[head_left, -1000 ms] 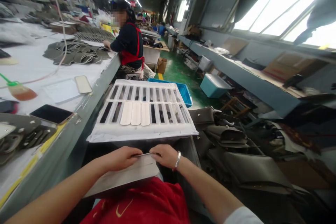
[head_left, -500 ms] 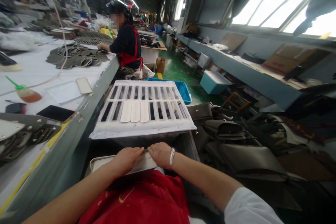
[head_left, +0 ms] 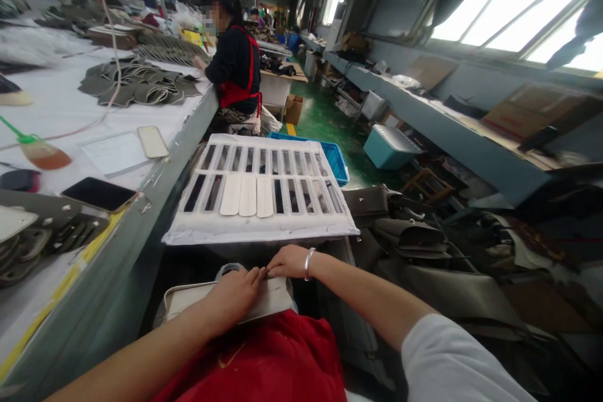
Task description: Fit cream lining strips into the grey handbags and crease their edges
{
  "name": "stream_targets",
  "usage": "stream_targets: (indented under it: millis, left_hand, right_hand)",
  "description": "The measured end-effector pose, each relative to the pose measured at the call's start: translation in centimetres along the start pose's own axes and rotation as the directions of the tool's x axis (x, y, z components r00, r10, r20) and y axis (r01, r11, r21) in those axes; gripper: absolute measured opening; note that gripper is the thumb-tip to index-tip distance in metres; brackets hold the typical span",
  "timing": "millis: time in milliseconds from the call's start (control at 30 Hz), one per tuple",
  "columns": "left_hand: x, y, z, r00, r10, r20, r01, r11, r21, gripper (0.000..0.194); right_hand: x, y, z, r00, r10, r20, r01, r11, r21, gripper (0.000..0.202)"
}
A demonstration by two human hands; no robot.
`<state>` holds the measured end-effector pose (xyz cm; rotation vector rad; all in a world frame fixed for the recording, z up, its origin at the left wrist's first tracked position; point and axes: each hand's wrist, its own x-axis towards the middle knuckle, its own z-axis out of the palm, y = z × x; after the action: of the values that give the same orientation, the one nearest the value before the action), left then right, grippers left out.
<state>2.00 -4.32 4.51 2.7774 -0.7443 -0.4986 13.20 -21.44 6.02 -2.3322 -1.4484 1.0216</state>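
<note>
Far edge of a cream piece worked by both hands at the lap

A flat cream piece [head_left: 279,294] with a darker rim line is held low in front of the body, beneath both hands, just above the red apron [head_left: 301,361]. The left hand [head_left: 235,292] is laid across it, with the fingers bent toward its far edge; the thumb is hidden, so whether a pinch is made there cannot be told. By the right hand [head_left: 287,262], with a silvery bracelet [head_left: 309,262] worn at the wrist, the same edge appears to be gripped between drawn-together fingers, close beside the left fingertips.

The step in hand is judged to be the pressing or aligning of that edge; the exact spot is covered by the fingers. For the next move, even pressure and a steady piece would be called for, with the edge kept flush under both sets of fingertips.

Straight beyond the hands, a white slotted rack [head_left: 249,227] is set, with three cream strips [head_left: 247,196] laid side by side on it. To the left of the hands, a dark phone [head_left: 98,195] is placed near the edge of the workbench [head_left: 175,129]. To their right, dark bags [head_left: 455,292] are piled.
</note>
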Motion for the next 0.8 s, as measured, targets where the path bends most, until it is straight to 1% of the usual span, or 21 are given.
stream_targets:
  millis: [100, 167, 200, 267, 333, 433, 533, 633, 800]
  left_hand:
    - [-1.4, -2.8, -1.8, 0.991, 0.094, 0.091, -0.082, 0.988, -0.132, 0.054]
    - [-2.5, -4.6, -2.6, 0.983, 0.143, 0.116, -0.115, 0.969, -0.22, 0.054]
    - [-3.0, -5.2, -2.7, 0.981, 0.151, 0.12, -0.12, 0.964, -0.236, 0.055]
    - [-3.6, -5.9, -2.5, 0.98, 0.148, 0.137, -0.114, 0.967, -0.227, 0.057]
    - [-3.8, -5.9, -1.9, 0.98, 0.141, 0.143, -0.114, 0.977, -0.181, 0.058]
    - [-3.8, -5.9, -1.1, 0.985, 0.14, 0.103, -0.123, 0.98, -0.158, 0.057]
    - [-4.2, -6.6, -0.7, 0.986, 0.153, 0.067, -0.14, 0.976, -0.17, 0.059]
    - [-5.6, -7.9, -0.5, 0.984, 0.167, 0.058, -0.154, 0.972, -0.176, 0.06]
    - [-8.6, -9.8, 0.0, 0.994, 0.091, 0.061, -0.081, 0.985, -0.152, 0.061]
  right_hand:
    - [0.8, 0.4, -0.6, 0.998, -0.011, 0.058, 0.007, 0.997, 0.079, 0.026]
    - [1.4, 0.5, -0.8, 0.995, -0.013, 0.097, 0.0, 0.991, 0.136, 0.029]
    - [1.7, 0.5, -0.8, 0.993, -0.016, 0.118, -0.003, 0.987, 0.161, 0.031]
    - [2.5, 0.3, -0.7, 0.988, -0.03, 0.153, -0.004, 0.976, 0.219, 0.035]
    - [3.3, 0.0, -0.4, 0.984, -0.052, 0.172, 0.0, 0.957, 0.29, 0.036]
    - [4.6, -0.7, -0.1, 0.98, -0.09, 0.178, 0.017, 0.927, 0.374, 0.038]
    - [5.8, -1.4, 0.0, 0.967, -0.164, 0.196, 0.072, 0.91, 0.409, 0.035]
    - [6.9, -2.2, -0.1, 0.958, -0.196, 0.208, 0.096, 0.907, 0.41, 0.034]
    - [8.8, -3.8, 0.0, 0.949, -0.232, 0.214, 0.126, 0.901, 0.415, 0.036]
